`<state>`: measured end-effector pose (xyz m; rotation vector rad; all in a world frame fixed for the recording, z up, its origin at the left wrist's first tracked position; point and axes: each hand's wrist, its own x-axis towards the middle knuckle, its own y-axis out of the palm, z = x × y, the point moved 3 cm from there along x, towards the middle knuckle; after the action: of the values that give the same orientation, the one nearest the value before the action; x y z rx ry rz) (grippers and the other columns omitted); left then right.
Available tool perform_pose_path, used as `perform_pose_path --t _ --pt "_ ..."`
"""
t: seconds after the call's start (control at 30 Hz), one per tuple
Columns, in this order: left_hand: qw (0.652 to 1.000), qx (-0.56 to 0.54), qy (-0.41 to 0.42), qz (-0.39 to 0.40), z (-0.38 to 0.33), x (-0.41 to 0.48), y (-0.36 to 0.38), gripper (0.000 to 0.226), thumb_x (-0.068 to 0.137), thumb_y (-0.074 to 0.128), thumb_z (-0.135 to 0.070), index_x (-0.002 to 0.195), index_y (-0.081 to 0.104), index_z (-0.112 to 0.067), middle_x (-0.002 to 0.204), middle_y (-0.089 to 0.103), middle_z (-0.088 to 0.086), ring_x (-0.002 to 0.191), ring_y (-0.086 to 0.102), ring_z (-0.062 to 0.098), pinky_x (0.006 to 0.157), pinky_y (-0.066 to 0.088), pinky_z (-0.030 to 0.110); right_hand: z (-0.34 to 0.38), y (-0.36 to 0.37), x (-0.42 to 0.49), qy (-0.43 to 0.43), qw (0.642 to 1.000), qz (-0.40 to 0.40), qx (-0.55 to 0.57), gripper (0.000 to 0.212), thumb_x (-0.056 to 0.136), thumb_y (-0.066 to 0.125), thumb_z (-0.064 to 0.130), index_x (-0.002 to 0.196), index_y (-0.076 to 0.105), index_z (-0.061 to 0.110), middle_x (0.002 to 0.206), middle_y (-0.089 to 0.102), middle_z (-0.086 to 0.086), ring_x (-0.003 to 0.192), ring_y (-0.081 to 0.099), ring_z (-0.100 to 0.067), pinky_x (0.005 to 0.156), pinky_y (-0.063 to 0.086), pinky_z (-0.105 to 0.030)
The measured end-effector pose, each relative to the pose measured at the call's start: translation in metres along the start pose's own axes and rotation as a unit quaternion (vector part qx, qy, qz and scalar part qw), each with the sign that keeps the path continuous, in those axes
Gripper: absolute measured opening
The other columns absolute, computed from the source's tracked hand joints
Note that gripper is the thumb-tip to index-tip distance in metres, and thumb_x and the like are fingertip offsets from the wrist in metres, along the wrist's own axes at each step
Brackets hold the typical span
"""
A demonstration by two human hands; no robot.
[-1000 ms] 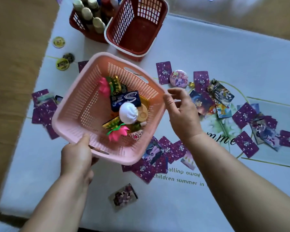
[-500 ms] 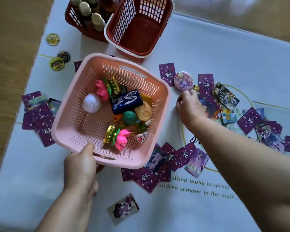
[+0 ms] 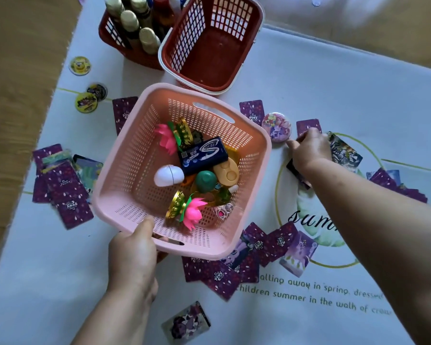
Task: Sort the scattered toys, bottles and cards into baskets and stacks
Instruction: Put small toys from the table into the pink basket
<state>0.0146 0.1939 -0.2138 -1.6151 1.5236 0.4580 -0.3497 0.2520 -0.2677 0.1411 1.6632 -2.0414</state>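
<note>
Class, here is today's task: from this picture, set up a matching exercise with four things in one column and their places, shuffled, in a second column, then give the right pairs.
Things
1. white egg
2. gold-capped bottles
3. round badge
4. left hand

Places
A. on the cloth, next to the right hand
B. gripping the near rim of the pink basket
C. inside the pink basket
D. standing in the back-left red basket

Pairs: 1-C, 2-D, 3-A, 4-B

Dim, bluish cast; soft focus, edges blurred w/ wide-angle bend.
</note>
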Motion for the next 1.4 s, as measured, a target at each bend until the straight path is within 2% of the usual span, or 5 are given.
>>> perform_pose_path --t 0.27,0.43,0.77,1.0,1.4 --pt "1.000 0.005 0.000 0.004 0.001 0.002 -0.001 0.014 0.093 0.057 -0.016 0.083 0.064 -0.010 0.086 0.071 0.009 0.085 0.067 0.029 0.075 0.049 0.038 0.042 0.001 -0.005 -0.052 0.995 0.074 0.042 0.067 0.093 0.060 0.029 0.149 0.024 0.024 0.132 0.056 -0.012 0.117 0.054 -0.031 0.080 0.041 -0.032" --pt "1.000 0.009 0.000 0.000 0.004 0.005 -0.003 0.016 0.092 0.058 -0.019 0.082 0.064 -0.009 0.087 0.073 0.010 0.086 0.068 0.030 0.076 0.050 0.039 0.041 0.002 0.006 0.018 0.990 0.112 0.082 0.066 0.075 0.080 0.036 0.127 0.043 0.019 0.114 0.059 -0.008 0.094 0.062 -0.028 0.069 0.057 -0.031" --pt "0.999 0.025 0.002 -0.021 -0.003 -0.017 -0.011 0.018 0.089 0.060 -0.022 0.079 0.068 -0.010 0.077 0.074 0.006 0.076 0.070 0.028 0.079 0.058 0.052 0.051 -0.067 -0.125 -0.144 0.900 -0.107 0.397 0.016 0.089 0.066 0.031 0.086 0.050 0.030 0.076 0.061 -0.009 0.044 0.052 -0.008 0.047 0.042 -0.027" --pt "1.000 0.001 -0.006 -0.028 -0.005 -0.066 -0.036 0.025 0.084 0.061 -0.025 0.071 0.067 -0.004 0.070 0.071 0.010 0.074 0.069 0.032 0.071 0.055 0.046 0.083 -0.037 -0.226 -0.251 0.922 0.218 0.201 0.019 0.087 0.068 0.035 0.106 0.065 0.036 0.090 0.069 0.009 0.078 0.068 -0.011 0.072 0.058 -0.031" --pt "0.975 -0.154 -0.082 -0.134 0.075 -0.145 -0.128 0.015 0.079 0.064 -0.022 0.074 0.068 -0.008 0.081 0.073 0.013 0.077 0.070 0.031 0.078 0.056 0.051 0.051 -0.055 -0.332 -0.408 0.877 0.254 -0.027 0.017 0.091 0.058 0.024 0.106 0.066 0.026 0.108 0.060 0.007 0.091 0.061 -0.017 0.080 0.049 -0.030"
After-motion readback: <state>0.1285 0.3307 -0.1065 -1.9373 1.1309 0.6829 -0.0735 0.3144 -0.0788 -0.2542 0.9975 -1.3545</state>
